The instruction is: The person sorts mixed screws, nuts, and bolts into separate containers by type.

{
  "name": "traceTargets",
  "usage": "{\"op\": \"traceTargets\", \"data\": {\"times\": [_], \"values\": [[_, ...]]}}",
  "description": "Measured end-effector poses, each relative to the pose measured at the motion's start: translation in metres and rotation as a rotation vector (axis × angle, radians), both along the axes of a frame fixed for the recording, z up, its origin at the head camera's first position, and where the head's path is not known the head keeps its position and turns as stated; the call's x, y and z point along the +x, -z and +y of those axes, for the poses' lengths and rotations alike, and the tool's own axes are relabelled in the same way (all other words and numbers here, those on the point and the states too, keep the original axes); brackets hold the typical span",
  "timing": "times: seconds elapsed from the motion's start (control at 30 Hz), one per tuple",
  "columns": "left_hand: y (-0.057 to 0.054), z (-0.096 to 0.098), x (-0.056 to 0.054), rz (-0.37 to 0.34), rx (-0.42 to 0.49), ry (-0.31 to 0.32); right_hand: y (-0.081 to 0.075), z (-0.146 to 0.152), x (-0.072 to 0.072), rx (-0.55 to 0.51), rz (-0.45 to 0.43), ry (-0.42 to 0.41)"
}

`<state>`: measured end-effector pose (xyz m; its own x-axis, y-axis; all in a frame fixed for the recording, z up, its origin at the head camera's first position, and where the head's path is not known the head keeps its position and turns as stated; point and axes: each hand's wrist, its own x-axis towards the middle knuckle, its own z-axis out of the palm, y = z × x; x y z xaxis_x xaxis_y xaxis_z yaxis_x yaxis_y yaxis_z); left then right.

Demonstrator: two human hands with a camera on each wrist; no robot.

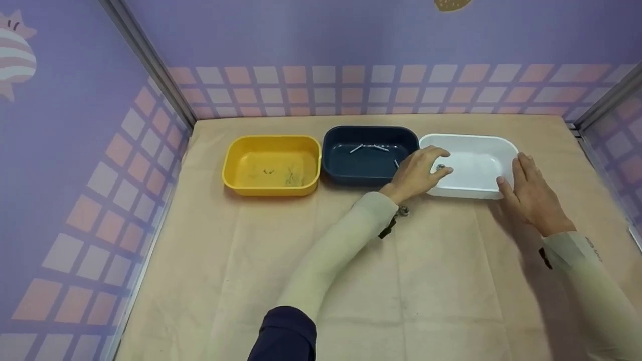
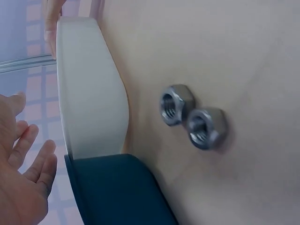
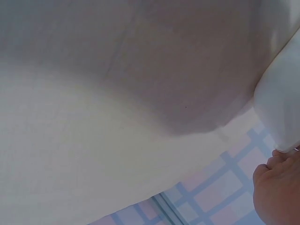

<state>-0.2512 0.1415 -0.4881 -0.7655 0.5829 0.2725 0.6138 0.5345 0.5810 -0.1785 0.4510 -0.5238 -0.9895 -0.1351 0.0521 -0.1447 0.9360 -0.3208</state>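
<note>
My left hand (image 1: 415,171) hovers over the left end of the white bin (image 1: 469,193), thumb and fingers apart with nothing between them. Below its fingertips a small metal piece (image 1: 441,167), probably a nut, lies in that bin. My right hand (image 1: 535,200) is at the bin's right end, fingers extended along the rim and thumb near the front right corner. Close under my left wrist, two hex nuts, one nearer (image 2: 208,128) and one farther (image 2: 176,105), lie side by side on the cloth.
A dark blue bin (image 1: 368,179) holding several thin metal pins adjoins the white one on the left. Farther left, a yellow bin (image 1: 271,191) contains small, thin pieces. Beige cloth (image 1: 401,291) covers the table, and patterned panels (image 1: 351,40) enclose its back and sides.
</note>
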Motion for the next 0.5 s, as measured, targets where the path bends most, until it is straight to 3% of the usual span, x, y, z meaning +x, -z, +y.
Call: {"op": "traceTargets", "data": {"times": [0.2, 0.5], "values": [[0.000, -0.011, 0.006, 0.026, 0.024, 0.001, -0.002, 0.003, 0.000, -0.002, 0.000, 0.000], [0.003, -0.029, 0.015, -0.001, 0.079, 0.023, 0.001, 0.002, -0.001, 0.000, 0.004, 0.011]]}}
